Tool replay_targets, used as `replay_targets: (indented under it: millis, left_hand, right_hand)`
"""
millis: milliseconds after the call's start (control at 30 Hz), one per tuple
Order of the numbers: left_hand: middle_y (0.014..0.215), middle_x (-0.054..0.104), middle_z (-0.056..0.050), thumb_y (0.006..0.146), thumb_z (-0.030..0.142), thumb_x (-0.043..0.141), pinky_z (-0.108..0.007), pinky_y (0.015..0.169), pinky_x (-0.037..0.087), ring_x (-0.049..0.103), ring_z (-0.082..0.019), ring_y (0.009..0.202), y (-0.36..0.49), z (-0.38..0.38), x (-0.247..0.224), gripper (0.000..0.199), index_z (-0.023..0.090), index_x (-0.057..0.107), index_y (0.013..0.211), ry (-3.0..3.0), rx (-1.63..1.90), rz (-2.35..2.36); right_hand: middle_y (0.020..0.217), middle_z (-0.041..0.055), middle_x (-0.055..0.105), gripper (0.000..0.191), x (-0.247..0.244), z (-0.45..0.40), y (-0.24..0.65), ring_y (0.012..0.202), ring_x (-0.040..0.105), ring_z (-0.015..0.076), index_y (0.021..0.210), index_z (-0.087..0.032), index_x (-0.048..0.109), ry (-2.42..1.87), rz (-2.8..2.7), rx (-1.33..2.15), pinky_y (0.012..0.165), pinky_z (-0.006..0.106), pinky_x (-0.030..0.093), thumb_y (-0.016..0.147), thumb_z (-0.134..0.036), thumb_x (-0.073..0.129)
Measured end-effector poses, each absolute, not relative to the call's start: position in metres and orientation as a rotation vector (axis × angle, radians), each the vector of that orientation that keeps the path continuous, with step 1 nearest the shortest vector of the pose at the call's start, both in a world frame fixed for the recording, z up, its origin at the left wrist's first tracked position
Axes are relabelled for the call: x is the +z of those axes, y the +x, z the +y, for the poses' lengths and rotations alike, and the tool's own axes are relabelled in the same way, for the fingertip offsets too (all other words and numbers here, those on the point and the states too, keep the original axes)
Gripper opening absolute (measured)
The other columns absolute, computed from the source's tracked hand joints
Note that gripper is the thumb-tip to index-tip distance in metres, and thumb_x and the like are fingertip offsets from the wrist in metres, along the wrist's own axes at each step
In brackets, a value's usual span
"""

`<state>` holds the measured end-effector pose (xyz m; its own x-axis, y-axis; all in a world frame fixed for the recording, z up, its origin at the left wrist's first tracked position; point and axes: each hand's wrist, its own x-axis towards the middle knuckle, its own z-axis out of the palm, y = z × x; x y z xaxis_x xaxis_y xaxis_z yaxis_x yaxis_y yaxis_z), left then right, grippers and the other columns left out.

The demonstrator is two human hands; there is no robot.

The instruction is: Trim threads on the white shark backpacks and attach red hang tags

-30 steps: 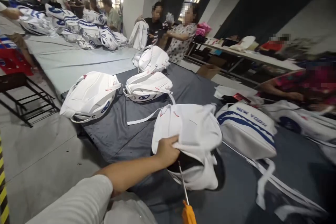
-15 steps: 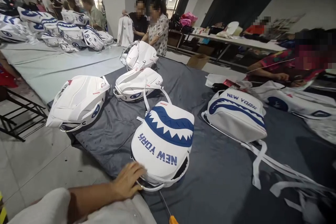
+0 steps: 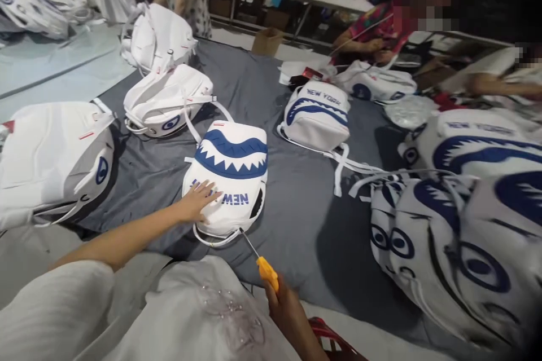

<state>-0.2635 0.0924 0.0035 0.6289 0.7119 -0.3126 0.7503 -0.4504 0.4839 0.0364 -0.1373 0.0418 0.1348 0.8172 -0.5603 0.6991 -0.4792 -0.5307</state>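
Observation:
A white backpack [image 3: 237, 183] with a blue jagged-tooth print and upside-down "NEW YORK" lettering lies in front of me on the dark cloth. My left hand [image 3: 199, 203] rests flat on its lower left part, fingers spread over some letters. Below and to the right, my right hand [image 3: 284, 302] is closed round an orange-handled tool [image 3: 267, 273] with a thin metal shaft. The shaft's dark tip meets the bag's near edge, by the white carrying loop [image 3: 209, 243]. Whether the tip goes into the bag I cannot tell.
Similar white backpacks lie left [image 3: 51, 152], behind [image 3: 169, 96] and right [image 3: 317, 113]. A heap of them [image 3: 444, 248] crowds the right side. Loose straps [image 3: 339, 172] trail across the dark cloth [image 3: 292, 197]. Co-workers sit and stand beyond the table.
My left hand has moved from the bag's near left edge onto its printed face. My right hand has come into view with the orange-handled tool. The camera has turned right and down.

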Motion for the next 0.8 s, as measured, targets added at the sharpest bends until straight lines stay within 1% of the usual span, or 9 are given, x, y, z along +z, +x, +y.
replay_targets:
  millis: [33,100,233,333,400,500,600,700,800]
  left_hand:
    - [0.159,0.018,-0.018,0.072,0.057,0.07,-0.06,0.113,0.017,0.01,-0.041,0.147,-0.268,0.091,-0.001,0.093,0.026,0.03,0.15,2.326,-0.245,1.152]
    - [0.16,0.005,-0.02,0.073,0.063,0.066,-0.065,0.111,0.015,0.001,-0.045,0.146,-0.274,0.087,-0.011,0.101,0.025,0.019,0.154,2.329,-0.415,1.225]
    - [0.161,0.008,-0.017,0.077,0.054,0.067,-0.068,0.11,0.015,0.004,-0.044,0.147,-0.268,0.075,-0.023,0.096,0.027,0.017,0.154,2.4,-0.421,1.199]
    - [0.159,0.018,-0.017,0.079,0.053,0.066,-0.067,0.111,0.016,0.012,-0.042,0.146,-0.266,0.065,-0.025,0.09,0.025,0.024,0.153,2.481,-0.324,1.173]
    - [0.159,0.022,-0.015,0.081,0.056,0.062,-0.064,0.114,0.016,0.015,-0.04,0.146,-0.273,0.06,-0.028,0.087,0.025,0.025,0.152,2.555,-0.178,1.14]
    - [0.158,0.024,-0.013,0.083,0.065,0.054,-0.059,0.116,0.018,0.019,-0.036,0.146,-0.291,0.055,-0.039,0.089,0.023,0.019,0.154,2.641,0.032,1.045]
    - [0.157,0.026,-0.014,0.081,0.068,0.054,-0.058,0.115,0.022,0.023,-0.036,0.145,-0.301,0.051,-0.046,0.095,0.02,0.017,0.154,2.684,0.123,0.973]
    - [0.155,0.031,-0.013,0.083,0.05,0.059,-0.053,0.114,0.03,0.029,-0.035,0.143,-0.3,0.053,-0.042,0.081,0.018,0.028,0.152,2.674,0.149,0.924]
    - [0.136,0.059,-0.008,0.083,0.021,0.049,-0.037,0.099,0.049,0.058,-0.025,0.122,-0.294,0.069,-0.013,0.054,0.021,0.053,0.138,2.529,0.29,1.068]
  right_hand:
    - [0.068,0.0053,0.067,0.038,0.043,-0.132,0.032,0.063,0.066,0.0231,0.109,-0.016,0.059,-2.345,-1.599,1.222,0.053,0.029,0.044,0.095,-0.044,0.037]
    - [0.076,0.0088,0.07,0.033,0.05,-0.114,0.023,0.07,0.069,0.0252,0.111,-0.016,0.057,-2.539,-1.765,1.057,0.058,0.03,0.045,0.098,-0.037,0.035]
    - [0.087,0.0168,0.07,0.032,0.069,-0.052,0.015,0.086,0.07,0.031,0.113,-0.013,0.058,-2.767,-1.957,0.843,0.07,0.035,0.048,0.099,-0.034,0.039]
    - [0.096,0.0197,0.069,0.033,0.074,-0.009,0.027,0.091,0.069,0.0317,0.112,-0.011,0.058,-2.672,-1.83,1.218,0.074,0.038,0.05,0.097,-0.036,0.042]
    - [0.083,0.0128,0.069,0.036,0.069,0.0,0.041,0.074,0.069,0.0258,0.107,-0.013,0.057,-2.494,-1.672,1.572,0.066,0.035,0.052,0.097,-0.044,0.04]
    - [0.059,-0.0008,0.06,0.042,0.045,-0.019,0.06,0.05,0.061,0.0167,0.102,-0.017,0.052,-1.946,-1.136,2.16,0.054,0.03,0.051,0.096,-0.055,0.034]
    - [0.051,-0.0065,0.052,0.053,0.018,-0.045,0.063,0.044,0.055,0.014,0.101,-0.02,0.048,-1.442,-0.715,2.348,0.05,0.028,0.05,0.087,-0.069,0.039]
    - [0.048,-0.0083,0.049,0.065,0.004,-0.054,0.048,0.04,0.051,0.013,0.102,-0.019,0.048,-1.267,-0.612,2.327,0.047,0.028,0.049,0.075,-0.079,0.048]
    - [0.049,-0.0077,0.05,0.067,0.009,-0.05,0.029,0.041,0.052,0.0133,0.105,-0.018,0.05,-1.213,-0.646,2.208,0.046,0.026,0.046,0.075,-0.078,0.051]
